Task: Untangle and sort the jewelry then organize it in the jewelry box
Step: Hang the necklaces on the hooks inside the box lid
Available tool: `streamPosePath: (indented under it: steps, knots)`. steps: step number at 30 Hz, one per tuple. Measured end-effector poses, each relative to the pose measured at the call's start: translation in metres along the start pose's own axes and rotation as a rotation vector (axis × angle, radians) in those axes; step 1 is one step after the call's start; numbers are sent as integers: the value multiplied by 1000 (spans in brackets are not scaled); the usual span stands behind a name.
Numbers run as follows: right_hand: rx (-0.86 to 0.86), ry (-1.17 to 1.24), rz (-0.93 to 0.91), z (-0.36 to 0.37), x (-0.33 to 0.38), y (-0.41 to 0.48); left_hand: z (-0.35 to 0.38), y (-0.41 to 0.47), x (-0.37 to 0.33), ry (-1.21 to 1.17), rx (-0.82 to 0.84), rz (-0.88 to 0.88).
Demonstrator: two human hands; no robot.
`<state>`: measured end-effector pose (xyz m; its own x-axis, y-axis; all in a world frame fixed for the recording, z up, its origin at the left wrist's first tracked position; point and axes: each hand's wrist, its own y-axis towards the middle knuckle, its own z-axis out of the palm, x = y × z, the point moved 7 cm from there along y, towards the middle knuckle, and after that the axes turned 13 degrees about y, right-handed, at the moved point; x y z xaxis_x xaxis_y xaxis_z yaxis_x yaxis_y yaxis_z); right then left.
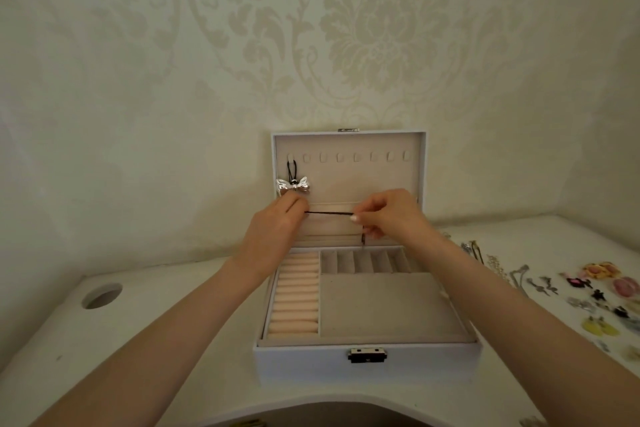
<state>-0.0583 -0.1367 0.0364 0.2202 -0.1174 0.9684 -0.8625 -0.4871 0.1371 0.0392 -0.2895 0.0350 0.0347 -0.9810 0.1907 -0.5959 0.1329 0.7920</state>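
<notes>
Both hands are closed on a thin black cord (325,213). The left hand (273,222) has its fingers curled around one end and the right hand (394,215) pinches the other, so the cord is taut and level, likely to keep it from kinking. They hold it before the raised lid (381,180) of the jewelry box (301,364), just below a silver bow pendant (292,186) hanging from the leftmost hook. The left hand hides whether cord and pendant join. A small end dangles under the right hand — clasp or knot, unclear. More jewelry (588,295) lies on the bench (156,340), cut off at the right edge.

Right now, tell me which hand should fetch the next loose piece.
Right hand: loose jewelry lies on its side of the box; the left hand, also holding the cord, would cross over.
</notes>
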Motion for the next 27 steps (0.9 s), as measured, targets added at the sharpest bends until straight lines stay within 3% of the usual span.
streamPosePath:
  steps: [3,5,9,13,16,22,27]
  knots:
    - [-197,-391,-327,-11,27,4,1,3,-5,72,-17,-22]
    - [-270,-486,-508,-9,44,0,2,6,-6,152,-29,-30]
    - [-342,-520,-602,-7,45,11,0,13,-10,204,-26,-15]
    - [-286,-653,-704,7,32,15,-7,16,-9,240,-4,-43]
    - [-159,-750,-688,16,21,18,-10,21,-11,277,16,-38]
    - [65,-947,-709,26,15,15,3,28,-28,491,93,157]
    - [173,-973,-474,24,11,12,8,29,-39,565,87,284]
